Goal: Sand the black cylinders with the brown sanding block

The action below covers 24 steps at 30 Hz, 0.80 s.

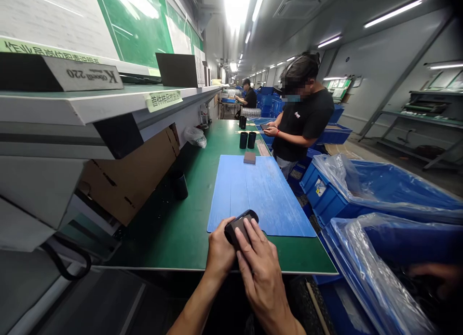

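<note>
My left hand [220, 250] grips a black cylinder [253, 213] from the left side, above the near edge of the blue mat [264, 195]. My right hand [258, 265] lies over it, its fingers pressing a flat grey-brown sanding block [238, 226] against the cylinder's side. Those fingers hide much of both pieces. Another brown block [249, 157] rests at the mat's far edge. To the left, a black cylinder [180, 185] stands upright on the green table [195, 229]. Two more, a left cylinder [243, 140] and a right cylinder [251, 140], stand beyond the mat.
A shelf [119, 103] overhangs the table's left side, carrying a box [83, 74] marked 220. A plastic bag [196, 137] lies beneath it. Blue crates [325, 200] with plastic liners line the right side. A co-worker [302, 113] stands at the table's far right.
</note>
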Each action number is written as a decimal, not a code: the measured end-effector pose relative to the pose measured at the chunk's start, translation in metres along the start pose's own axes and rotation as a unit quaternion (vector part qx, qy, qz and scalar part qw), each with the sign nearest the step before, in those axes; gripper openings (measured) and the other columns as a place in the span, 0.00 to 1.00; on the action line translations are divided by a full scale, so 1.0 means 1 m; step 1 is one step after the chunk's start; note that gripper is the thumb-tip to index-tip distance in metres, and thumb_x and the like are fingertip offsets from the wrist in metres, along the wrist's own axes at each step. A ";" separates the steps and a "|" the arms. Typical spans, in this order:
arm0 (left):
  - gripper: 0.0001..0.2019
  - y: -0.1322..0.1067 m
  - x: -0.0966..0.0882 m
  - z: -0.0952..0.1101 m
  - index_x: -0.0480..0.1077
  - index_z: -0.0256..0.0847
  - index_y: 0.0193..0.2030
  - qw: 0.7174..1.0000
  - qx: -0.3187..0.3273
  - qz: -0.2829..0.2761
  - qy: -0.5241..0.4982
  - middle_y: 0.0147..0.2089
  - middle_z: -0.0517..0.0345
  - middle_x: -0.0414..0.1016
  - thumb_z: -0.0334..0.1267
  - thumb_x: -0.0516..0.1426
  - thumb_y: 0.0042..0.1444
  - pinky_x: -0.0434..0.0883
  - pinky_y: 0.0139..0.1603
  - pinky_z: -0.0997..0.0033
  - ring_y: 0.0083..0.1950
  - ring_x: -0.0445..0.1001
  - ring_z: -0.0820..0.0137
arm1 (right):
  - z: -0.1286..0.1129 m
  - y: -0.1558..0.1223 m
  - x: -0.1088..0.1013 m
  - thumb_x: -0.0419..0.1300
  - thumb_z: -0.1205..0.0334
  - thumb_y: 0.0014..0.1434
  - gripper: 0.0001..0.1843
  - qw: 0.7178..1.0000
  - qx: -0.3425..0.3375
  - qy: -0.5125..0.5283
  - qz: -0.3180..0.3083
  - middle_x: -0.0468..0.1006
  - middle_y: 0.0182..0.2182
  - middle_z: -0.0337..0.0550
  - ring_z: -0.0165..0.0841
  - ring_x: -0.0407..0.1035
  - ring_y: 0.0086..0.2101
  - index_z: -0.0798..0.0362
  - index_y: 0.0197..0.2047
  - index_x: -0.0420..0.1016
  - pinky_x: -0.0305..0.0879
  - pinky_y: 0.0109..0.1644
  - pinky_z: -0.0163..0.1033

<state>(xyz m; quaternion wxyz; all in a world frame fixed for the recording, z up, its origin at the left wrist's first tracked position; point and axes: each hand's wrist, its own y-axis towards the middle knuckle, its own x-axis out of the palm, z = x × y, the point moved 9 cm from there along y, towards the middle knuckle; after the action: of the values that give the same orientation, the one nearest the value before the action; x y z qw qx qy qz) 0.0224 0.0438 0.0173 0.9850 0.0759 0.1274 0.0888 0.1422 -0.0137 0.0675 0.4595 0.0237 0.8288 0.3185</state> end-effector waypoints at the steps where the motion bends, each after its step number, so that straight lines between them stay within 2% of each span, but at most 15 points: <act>1: 0.15 -0.001 0.001 0.001 0.75 0.39 0.51 1.000 0.007 0.000 0.003 0.43 0.53 0.83 0.37 0.61 0.56 0.76 0.41 0.70 0.40 0.82 0.64 | 0.000 0.003 0.002 0.48 0.68 0.70 0.31 1.000 0.002 -0.007 -0.009 0.51 0.73 0.42 0.44 0.47 0.71 0.41 0.74 0.52 0.58 0.64 0.53; 4: 0.14 -0.003 0.003 0.005 0.75 0.40 0.51 1.000 0.023 -0.005 0.001 0.42 0.54 0.83 0.36 0.60 0.58 0.76 0.41 0.71 0.39 0.82 0.64 | 0.000 0.008 0.003 0.48 0.68 0.70 0.31 0.999 -0.005 -0.019 -0.028 0.53 0.72 0.41 0.43 0.48 0.70 0.40 0.73 0.52 0.59 0.63 0.51; 7: 0.15 -0.002 0.002 0.002 0.76 0.41 0.52 1.000 0.014 -0.003 -0.006 0.46 0.54 0.83 0.34 0.59 0.57 0.76 0.46 0.70 0.45 0.82 0.63 | -0.009 0.005 -0.002 0.48 0.69 0.69 0.32 0.998 -0.036 -0.038 -0.018 0.53 0.72 0.44 0.43 0.47 0.71 0.44 0.74 0.52 0.60 0.62 0.49; 10: 0.14 -0.001 0.003 0.001 0.77 0.41 0.52 1.000 0.015 -0.009 -0.021 0.48 0.52 0.83 0.34 0.55 0.62 0.77 0.47 0.69 0.45 0.82 0.64 | -0.014 0.004 -0.004 0.48 0.70 0.69 0.31 0.997 -0.031 -0.067 0.006 0.53 0.72 0.45 0.45 0.49 0.70 0.45 0.73 0.54 0.60 0.61 0.51; 12: 0.15 0.000 0.004 0.000 0.77 0.40 0.52 0.999 0.021 -0.012 -0.037 0.48 0.52 0.83 0.35 0.53 0.64 0.77 0.46 0.68 0.45 0.82 0.63 | -0.017 0.004 0.000 0.48 0.70 0.69 0.31 0.997 -0.034 -0.075 -0.011 0.53 0.72 0.45 0.46 0.50 0.70 0.45 0.73 0.55 0.60 0.60 0.52; 15: 0.15 0.000 0.002 -0.002 0.77 0.41 0.51 0.999 0.026 0.004 -0.042 0.49 0.52 0.83 0.32 0.54 0.61 0.77 0.50 0.67 0.48 0.81 0.63 | -0.023 0.003 0.001 0.49 0.71 0.68 0.33 0.995 -0.063 -0.073 -0.012 0.53 0.72 0.47 0.47 0.48 0.70 0.47 0.74 0.53 0.61 0.60 0.51; 18: 0.14 0.001 0.002 -0.006 0.77 0.40 0.50 0.999 0.013 0.005 -0.033 0.47 0.52 0.83 0.34 0.54 0.61 0.77 0.47 0.66 0.45 0.81 0.62 | -0.018 0.002 -0.004 0.48 0.72 0.68 0.32 0.996 -0.047 -0.072 0.016 0.53 0.72 0.48 0.47 0.49 0.70 0.47 0.73 0.54 0.61 0.60 0.52; 22: 0.14 0.002 0.003 -0.007 0.77 0.40 0.50 1.000 0.008 0.003 -0.020 0.47 0.52 0.83 0.33 0.55 0.60 0.77 0.48 0.66 0.45 0.81 0.62 | -0.018 0.003 -0.001 0.49 0.71 0.68 0.32 0.996 -0.056 -0.066 -0.011 0.53 0.72 0.47 0.46 0.48 0.70 0.47 0.73 0.54 0.62 0.60 0.50; 24: 0.15 0.002 0.003 -0.006 0.76 0.41 0.51 1.000 0.010 0.002 -0.020 0.48 0.53 0.83 0.32 0.55 0.59 0.76 0.49 0.67 0.46 0.81 0.63 | -0.018 0.005 -0.005 0.49 0.71 0.68 0.32 0.997 -0.053 -0.064 0.001 0.54 0.72 0.48 0.46 0.48 0.70 0.48 0.73 0.55 0.62 0.60 0.50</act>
<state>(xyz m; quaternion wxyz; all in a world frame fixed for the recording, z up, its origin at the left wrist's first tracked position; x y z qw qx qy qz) 0.0236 0.0474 0.0108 0.9863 0.0880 0.1080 0.0880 0.1294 -0.0208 0.0804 0.5122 0.0208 0.7795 0.3600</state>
